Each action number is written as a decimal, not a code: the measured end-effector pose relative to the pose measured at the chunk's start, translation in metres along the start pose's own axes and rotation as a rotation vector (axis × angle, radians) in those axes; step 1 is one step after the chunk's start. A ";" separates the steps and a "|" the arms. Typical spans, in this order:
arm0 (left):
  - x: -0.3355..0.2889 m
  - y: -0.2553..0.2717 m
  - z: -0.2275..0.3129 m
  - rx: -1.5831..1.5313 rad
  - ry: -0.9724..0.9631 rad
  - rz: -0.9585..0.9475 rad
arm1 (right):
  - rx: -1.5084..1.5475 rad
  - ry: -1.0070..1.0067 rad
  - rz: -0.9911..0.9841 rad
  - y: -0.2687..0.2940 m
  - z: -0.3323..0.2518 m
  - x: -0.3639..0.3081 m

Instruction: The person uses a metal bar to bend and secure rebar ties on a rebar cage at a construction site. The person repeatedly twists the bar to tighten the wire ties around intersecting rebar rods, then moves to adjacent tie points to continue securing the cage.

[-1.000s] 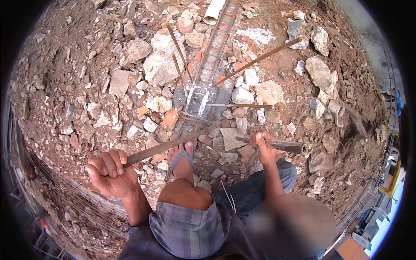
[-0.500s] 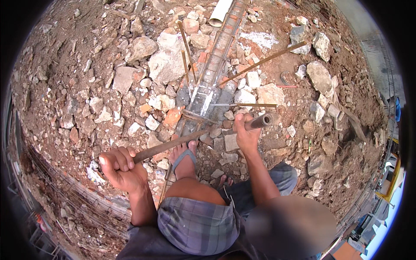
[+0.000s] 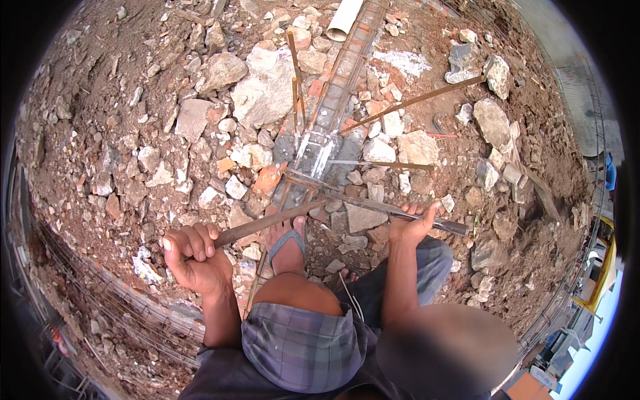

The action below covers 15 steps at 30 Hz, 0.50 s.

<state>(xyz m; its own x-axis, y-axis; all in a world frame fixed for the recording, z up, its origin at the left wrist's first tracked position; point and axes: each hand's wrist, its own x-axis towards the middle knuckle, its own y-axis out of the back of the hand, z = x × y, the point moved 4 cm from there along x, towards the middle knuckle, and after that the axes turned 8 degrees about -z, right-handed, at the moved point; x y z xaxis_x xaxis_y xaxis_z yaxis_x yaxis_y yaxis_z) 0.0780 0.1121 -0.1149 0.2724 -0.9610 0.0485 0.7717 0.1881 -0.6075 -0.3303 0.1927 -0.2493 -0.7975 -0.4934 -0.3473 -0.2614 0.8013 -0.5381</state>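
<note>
My left hand (image 3: 197, 260) is closed around one end of a rusty metal bar (image 3: 270, 221), which slants up to the right. In my right hand (image 3: 408, 232) is a metal pipe (image 3: 450, 227), its open end sticking out to the right beyond my fingers. The bar and the pipe converge beside a rusty steel tie (image 3: 303, 179) crossing a rebar cage (image 3: 340, 73). Whether they touch there I cannot tell. My foot in a grey flip-flop (image 3: 288, 247) is planted just below that point, beside the cage's near end.
Rusty rebar rods (image 3: 417, 103) stick out on both sides of the cage. A large pale rock (image 3: 263, 90) lies left of it, with broken stones all around. A white plastic pipe (image 3: 343, 21) lies at the far end. More rebar cages (image 3: 127, 293) run along the lower left.
The right-hand pipe has swung down to the right, from pointing up at me to lying low. My right hand has moved down and right with it. My left hand has barely shifted.
</note>
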 end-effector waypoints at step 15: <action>-0.003 -0.010 -0.007 0.053 0.033 -0.110 | 0.194 -0.071 0.265 0.070 0.008 0.030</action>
<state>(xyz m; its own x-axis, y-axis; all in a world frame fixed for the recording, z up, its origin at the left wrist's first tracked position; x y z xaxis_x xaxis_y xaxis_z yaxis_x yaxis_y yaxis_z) 0.0649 0.1118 -0.1143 0.1658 -0.9824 0.0859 0.8255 0.0906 -0.5571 -0.3677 0.2310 -0.3037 -0.7825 -0.3044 -0.5431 0.0632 0.8290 -0.5557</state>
